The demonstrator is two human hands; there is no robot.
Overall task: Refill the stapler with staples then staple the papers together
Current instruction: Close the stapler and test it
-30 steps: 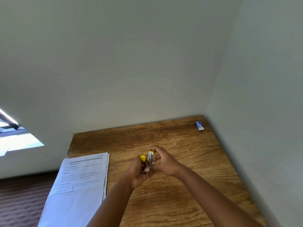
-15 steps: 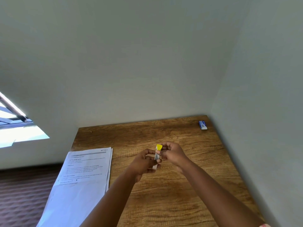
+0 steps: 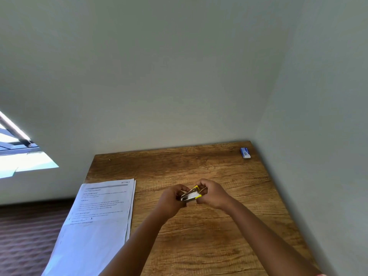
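Observation:
A small yellow and silver stapler [image 3: 191,195] is held over the middle of the wooden table [image 3: 209,246], lying roughly level with its yellow end to the right. My left hand [image 3: 172,200] grips its left end and my right hand [image 3: 213,194] grips its yellow right end. The stapler looks slightly hinged apart, metal rail showing. A stack of printed papers [image 3: 99,218] lies on the table's left side, overhanging the left edge. A small blue and white staple box [image 3: 245,152] sits at the far right corner.
Grey walls close the table in at the back and on the right. To the left, the floor [image 3: 25,236] drops away below the table edge, with a bright window patch [image 3: 18,156] beyond.
The stapler has turned from upright to roughly level between my hands. Both hands have shifted slightly toward the far right of the table.

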